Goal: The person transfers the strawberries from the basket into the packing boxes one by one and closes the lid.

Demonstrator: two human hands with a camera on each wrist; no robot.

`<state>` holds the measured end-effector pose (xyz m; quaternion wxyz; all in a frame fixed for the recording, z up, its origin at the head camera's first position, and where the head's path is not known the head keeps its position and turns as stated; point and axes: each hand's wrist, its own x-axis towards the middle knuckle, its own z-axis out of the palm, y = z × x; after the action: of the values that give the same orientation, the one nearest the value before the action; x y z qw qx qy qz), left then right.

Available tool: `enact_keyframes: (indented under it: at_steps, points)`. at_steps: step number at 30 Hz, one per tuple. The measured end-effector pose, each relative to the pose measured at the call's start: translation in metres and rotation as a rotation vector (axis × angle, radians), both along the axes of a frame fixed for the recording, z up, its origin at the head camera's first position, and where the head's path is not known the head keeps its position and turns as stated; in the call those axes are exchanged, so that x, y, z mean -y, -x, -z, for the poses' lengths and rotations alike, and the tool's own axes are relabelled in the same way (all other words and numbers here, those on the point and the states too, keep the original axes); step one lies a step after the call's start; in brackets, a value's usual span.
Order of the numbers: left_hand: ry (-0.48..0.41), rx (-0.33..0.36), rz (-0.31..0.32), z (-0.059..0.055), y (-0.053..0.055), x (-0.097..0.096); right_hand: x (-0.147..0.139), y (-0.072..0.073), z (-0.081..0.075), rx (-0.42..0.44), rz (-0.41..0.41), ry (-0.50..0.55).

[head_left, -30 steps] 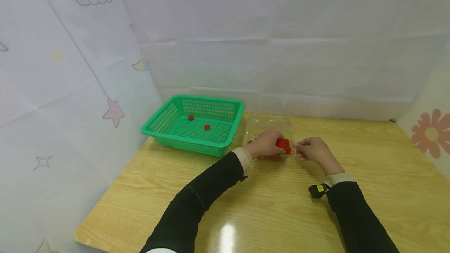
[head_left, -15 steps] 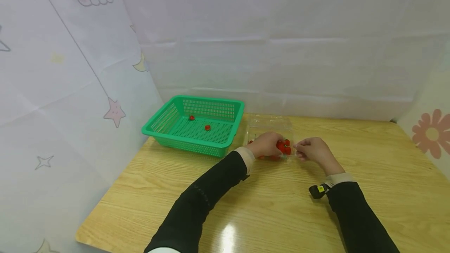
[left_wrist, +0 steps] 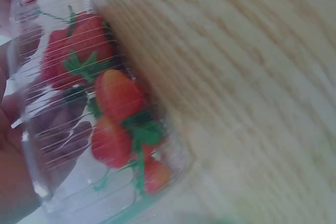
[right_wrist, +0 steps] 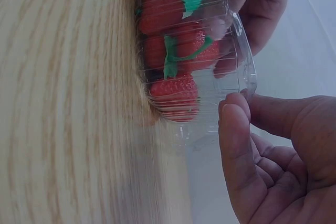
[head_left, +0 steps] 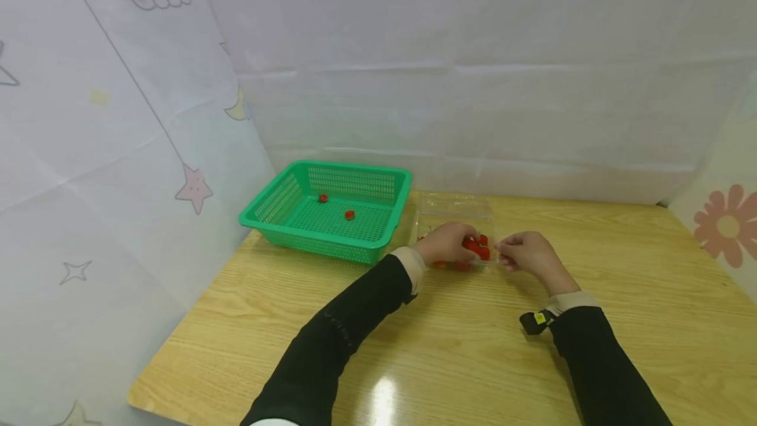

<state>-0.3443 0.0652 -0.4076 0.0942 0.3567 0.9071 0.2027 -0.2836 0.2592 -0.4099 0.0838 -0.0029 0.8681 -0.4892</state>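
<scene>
A clear plastic clamshell box (head_left: 454,205) with its lid up stands on the table, holding several red strawberries (left_wrist: 118,97) with green leaves. My left hand (head_left: 445,243) reaches inside, thumb and fingers curled about a strawberry (right_wrist: 197,48); the clear wall and the hand partly hide this contact. At the box's right rim, my right hand (head_left: 529,255) pinches the plastic edge between thumb and index finger. In the right wrist view, the right hand's other fingers are loosely bent.
Left of the box stands a green plastic basket (head_left: 316,246) with two small strawberries (head_left: 349,215) inside. Both rest on a wooden table (head_left: 473,347). A pale printed cloth (head_left: 503,84) hangs behind and to the left.
Inside the box, my left hand shifts slightly and the strawberries by its fingertips move a little. My right hand keeps its pinch at the rim, nearly still.
</scene>
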Motion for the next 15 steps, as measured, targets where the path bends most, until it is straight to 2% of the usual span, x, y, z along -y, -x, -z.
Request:
enact_keyframes:
  at_steps: [4, 8, 12, 15]
  points:
    - [0.002, -0.052, -0.006, -0.01, -0.006, 0.004, 0.001, -0.001, -0.001, 0.007, -0.002, -0.003]
    - [-0.002, -0.121, 0.017, -0.032, -0.012, 0.016, 0.001, -0.001, -0.001, 0.004, -0.002, -0.001]
    - [-0.053, -0.135, 0.015, -0.057, -0.015, 0.039, 0.001, -0.001, -0.002, 0.005, -0.001, 0.003]
    - [-0.073, -0.151, -0.038, -0.069, -0.014, 0.064, 0.001, -0.001, -0.002, 0.004, -0.006, 0.001]
